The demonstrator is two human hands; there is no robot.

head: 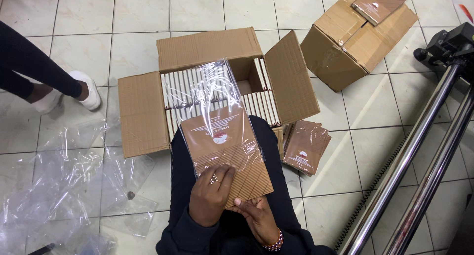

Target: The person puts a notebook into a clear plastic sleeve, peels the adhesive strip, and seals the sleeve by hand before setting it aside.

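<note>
Head view from my remote seat: I see the left hand (211, 196) at 6 o'clock, its grip clamped on the lower edge of a brown booklet (224, 154), fingers spread over the ribbed cover, a ring on 1 finger. The right hand (257, 218), just beside it at 5 o'clock, has its grip pinched on the booklet's bottom corner; a beaded bracelet circles that wrist. A clear plastic sleeve (210, 90) covers the booklet's upper half and stands out beyond it toward 12 o'clock. Behind it sits an open cardboard box (143, 114) packed with upright booklets. A stack of sleeved booklets (304, 146) lies on the floor at 3 o'clock. A closed cardboard box (345, 40) sits at 1 o'clock. Loose plastic sleeves (74, 186) lie at 8 o'clock, another person's foot (84, 90) at 10 o'clock.
</note>
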